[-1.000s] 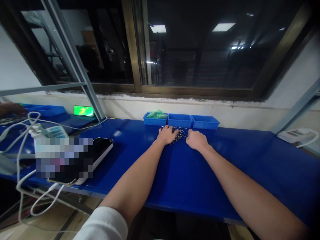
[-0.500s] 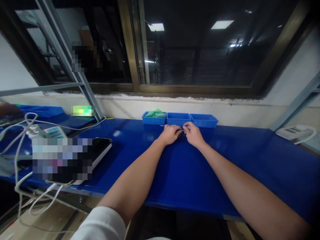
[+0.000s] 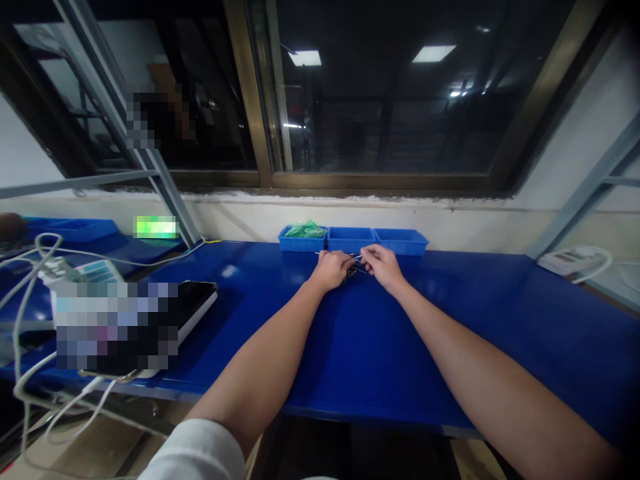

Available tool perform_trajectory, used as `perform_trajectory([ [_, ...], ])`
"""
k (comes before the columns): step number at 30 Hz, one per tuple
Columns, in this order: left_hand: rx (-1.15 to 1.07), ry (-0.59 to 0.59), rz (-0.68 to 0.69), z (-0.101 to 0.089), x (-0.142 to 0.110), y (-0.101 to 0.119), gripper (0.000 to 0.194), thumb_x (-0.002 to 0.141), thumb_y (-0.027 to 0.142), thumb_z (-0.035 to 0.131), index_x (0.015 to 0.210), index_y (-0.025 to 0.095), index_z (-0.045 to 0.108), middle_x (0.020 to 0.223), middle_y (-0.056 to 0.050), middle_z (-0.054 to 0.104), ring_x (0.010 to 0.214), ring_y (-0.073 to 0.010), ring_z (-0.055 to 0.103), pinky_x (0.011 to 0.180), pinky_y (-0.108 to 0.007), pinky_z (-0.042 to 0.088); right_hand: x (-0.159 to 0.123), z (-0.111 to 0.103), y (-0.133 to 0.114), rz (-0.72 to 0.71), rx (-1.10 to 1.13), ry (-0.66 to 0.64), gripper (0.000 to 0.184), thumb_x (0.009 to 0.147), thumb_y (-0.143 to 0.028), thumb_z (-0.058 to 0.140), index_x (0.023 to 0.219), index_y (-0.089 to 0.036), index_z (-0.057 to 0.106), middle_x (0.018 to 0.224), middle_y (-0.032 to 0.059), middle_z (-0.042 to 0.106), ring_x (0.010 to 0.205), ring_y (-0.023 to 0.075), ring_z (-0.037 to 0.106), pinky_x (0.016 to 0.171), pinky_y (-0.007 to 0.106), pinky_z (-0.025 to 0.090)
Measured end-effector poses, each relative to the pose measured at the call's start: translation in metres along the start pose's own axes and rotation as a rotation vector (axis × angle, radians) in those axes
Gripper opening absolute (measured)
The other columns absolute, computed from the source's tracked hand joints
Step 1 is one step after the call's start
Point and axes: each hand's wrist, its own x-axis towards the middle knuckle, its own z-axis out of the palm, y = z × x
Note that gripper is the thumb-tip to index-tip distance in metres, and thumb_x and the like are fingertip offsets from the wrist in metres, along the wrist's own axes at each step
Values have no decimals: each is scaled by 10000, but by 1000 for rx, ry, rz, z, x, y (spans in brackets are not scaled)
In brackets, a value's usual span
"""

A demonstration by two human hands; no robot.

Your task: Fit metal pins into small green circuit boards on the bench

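Note:
Over the far part of the blue table (image 3: 350, 347), my left hand (image 3: 331, 269) is closed around several thin metal rods; one end sticks out on its left. Just to its right, my right hand (image 3: 383, 265) pinches a thin shiny rod (image 3: 357, 258) that spans the small gap between the hands. A small dark piece (image 3: 351, 272) shows beneath my left fingertips, too small to name. Behind the hands stand three blue bins: the left bin (image 3: 303, 245) holds green plastic bags (image 3: 306, 229), with the middle bin (image 3: 351, 241) and right bin (image 3: 401, 243) beside it.
To the left lie a phone (image 3: 197, 293) on a white block and tangled white cables (image 3: 23, 333). A grey metal post (image 3: 173, 200) rises near the wall. At the right is a white device (image 3: 563, 261) with a cable. Part of another person's hand (image 3: 11, 228) shows far left.
The view has shifted slightly. My right fingers have drawn a little away from my left hand, and more of the thin rods and the dark piece show between them.

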Motion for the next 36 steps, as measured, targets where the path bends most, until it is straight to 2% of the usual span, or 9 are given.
perform_trajectory([
  [6,-64,-5,-24,-4,-3,4,304,887,428,418,919,230,647,891,-32,651,895,-190,569,825,-342,324,0,-2,-2,68,127,9,371,694,-515,609,694,-144,611,575,27,589,458,98,483,404,217,342],
  [11,-82,100,-119,-3,-6,3,426,833,527,455,1095,214,573,1060,-55,619,1047,-223,522,900,-377,311,16,-22,2,99,99,279,385,691,-524,591,666,-141,611,541,21,575,449,85,457,397,203,315],
  [14,-61,97,-178,-3,-5,0,413,846,510,432,1095,207,564,1092,-63,605,1058,-228,516,911,-388,312,28,-41,6,106,133,357,361,674,-476,598,838,-156,630,762,42,654,546,96,507,408,193,326],
  [17,-38,88,-208,-3,-5,-2,425,850,511,417,1115,205,547,1122,-72,588,1078,-235,504,919,-398,315,31,-55,10,159,129,300,505,661,-433,603,1109,-203,554,979,42,649,638,113,558,440,198,357],
  [19,-23,70,-233,-2,-6,-4,451,848,526,408,1141,205,530,1156,-83,569,1106,-247,486,922,-408,318,28,-56,12,148,0,261,559,654,-406,614,1162,-192,526,933,39,652,647,123,565,495,217,394],
  [23,28,-4,-280,4,-6,-7,538,836,590,370,1179,202,514,1205,-117,540,1141,-278,465,934,-439,318,18,-38,13,-13,-463,134,380,691,-345,585,1011,-143,623,771,46,648,695,160,567,680,300,444],
  [27,67,-109,-279,12,-6,-11,597,844,622,294,1216,206,505,1310,-137,469,1214,-301,407,970,-477,294,10,-10,14,-127,-845,-70,393,756,-394,541,1071,-172,619,1079,116,615,1004,250,513,871,390,376],
  [31,56,-206,-235,15,-6,-13,571,880,554,263,1272,188,460,1342,-142,443,1247,-285,385,984,-442,311,5,4,18,-66,-1020,-210,426,821,-455,457,1170,-237,565,1239,104,536,1110,314,423,887,469,324],
  [36,38,-198,-182,15,-6,-12,495,897,499,274,1195,184,512,1254,-116,526,1126,-250,510,913,-361,398,4,4,17,-111,-1041,-247,299,836,-373,460,1015,-219,643,1074,99,599,1011,255,474,858,391,351],
])
